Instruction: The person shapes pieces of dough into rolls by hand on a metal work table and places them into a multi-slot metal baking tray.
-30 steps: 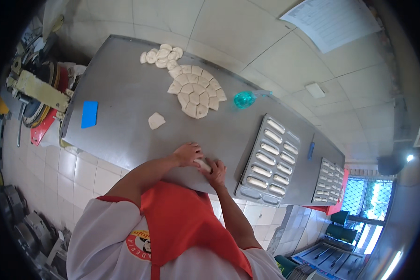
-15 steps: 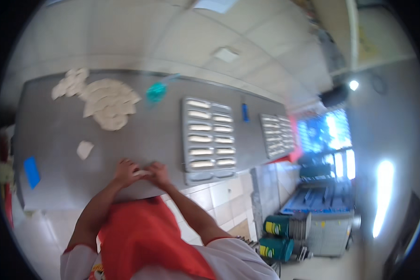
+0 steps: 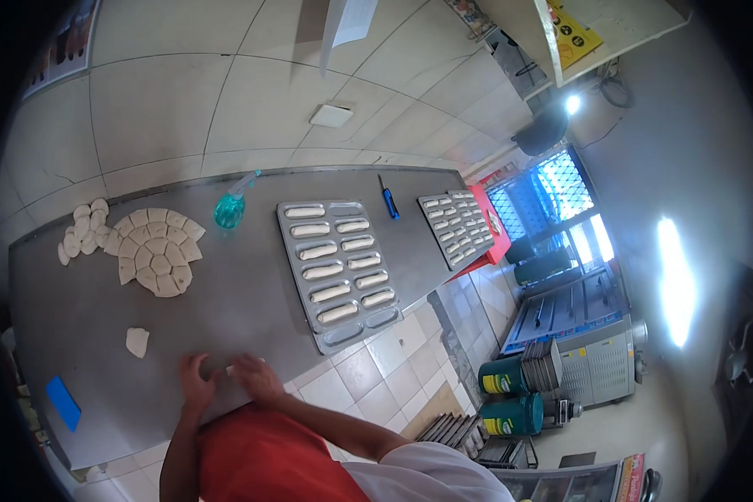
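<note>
At the table's near edge, my right hand [image 3: 257, 379] bends its fingers over a small pale dough roll [image 3: 231, 369], mostly hidden beneath them. Just left of it, my left hand [image 3: 197, 382] has its thumb and fingers apart, with nothing visible in them. A single flat dough piece [image 3: 137, 341] lies beyond my left hand. Farther off, cut dough pieces [image 3: 157, 249] sit close together in a patch, beside a small heap of rounded dough pieces [image 3: 84, 232]. Right of these, a metal moulded tray [image 3: 343, 336] holds dough rolls in most of its hollows.
A green spray bottle [image 3: 229, 211] stands near the wall. A blue-handled tool [image 3: 390, 203] lies between the moulded tray and a second filled tray [image 3: 456, 259]. At the left lies a blue flat piece [image 3: 64, 404]. Green buckets [image 3: 510, 416] stand on the floor at right.
My hands, earlier together on the dough roll, have come apart, with the left one off it. The whole view has shifted and tilted; the trays and bottle look unmoved on the table.
</note>
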Demonstrator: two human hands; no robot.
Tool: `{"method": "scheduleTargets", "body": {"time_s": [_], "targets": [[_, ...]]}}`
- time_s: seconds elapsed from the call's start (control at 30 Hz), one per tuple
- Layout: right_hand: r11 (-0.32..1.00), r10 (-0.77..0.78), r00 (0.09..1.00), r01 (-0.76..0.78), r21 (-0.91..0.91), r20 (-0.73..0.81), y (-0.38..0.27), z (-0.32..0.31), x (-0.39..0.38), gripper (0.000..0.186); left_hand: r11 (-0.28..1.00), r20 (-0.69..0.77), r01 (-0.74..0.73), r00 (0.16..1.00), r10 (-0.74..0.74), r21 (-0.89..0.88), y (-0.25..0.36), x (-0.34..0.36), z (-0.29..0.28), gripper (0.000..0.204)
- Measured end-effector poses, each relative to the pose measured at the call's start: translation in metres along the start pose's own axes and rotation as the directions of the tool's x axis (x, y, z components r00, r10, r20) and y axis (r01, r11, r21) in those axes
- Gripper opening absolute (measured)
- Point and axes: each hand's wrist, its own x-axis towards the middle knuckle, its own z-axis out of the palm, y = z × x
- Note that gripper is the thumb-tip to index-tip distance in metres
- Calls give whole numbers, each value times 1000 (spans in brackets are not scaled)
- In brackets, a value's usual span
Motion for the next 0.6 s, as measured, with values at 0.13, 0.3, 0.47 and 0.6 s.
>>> {"method": "scheduleTargets", "body": {"time_s": [0.13,0.3,0.47,0.6], "targets": [[993,46,994,-34,-116,99,-9,33,-12,52,976,-27,202,978,-205,-76,-17,-10,-29,33],[887,376,926,-356,-293,15,-30,-26,142,55,997,-40,63,997,-62,33,-23,-23,-56,27],[863,459,887,-458,-211,-50,-2,-11,196,60,986,-25,-120,992,124,113,6,-28,-47,39],[865,470,882,-449,-224,46,-25,2,126,61,982,159,-59,983,89,-182,57,-13,-37,51]]}}
